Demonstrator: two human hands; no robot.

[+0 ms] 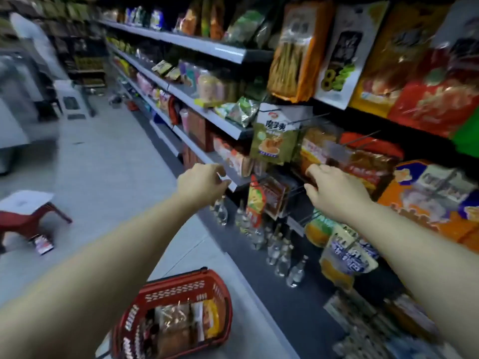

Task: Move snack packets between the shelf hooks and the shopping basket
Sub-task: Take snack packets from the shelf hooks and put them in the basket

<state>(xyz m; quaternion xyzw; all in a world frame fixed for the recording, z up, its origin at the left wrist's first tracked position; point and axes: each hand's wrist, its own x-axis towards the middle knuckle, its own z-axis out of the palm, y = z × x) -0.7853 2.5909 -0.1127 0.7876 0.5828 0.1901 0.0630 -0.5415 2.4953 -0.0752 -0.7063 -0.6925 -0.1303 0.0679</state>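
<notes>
In a shop aisle, along the shelving on the right, glossy snack packets hang from thin wire hooks (pixel 308 117). The right hand (pixel 334 189) reaches to an orange packet (pixel 315 151) on a hook, fingers curled against its lower edge; whether it truly grips is hard to tell through the blur. The left hand (pixel 203 182) hovers near the shelf edge (pixel 233 183), fingers loosely curled, holding nothing. A green packet (pixel 272 141) hangs just left of the orange one. Below, small clear glass bottles (pixel 280 252) stand on the dark base shelf. The red plastic shopping basket (pixel 178 286) sits on the pale floor, packets (pixel 178 325) inside. A red stool (pixel 23 218) stands far left
</notes>
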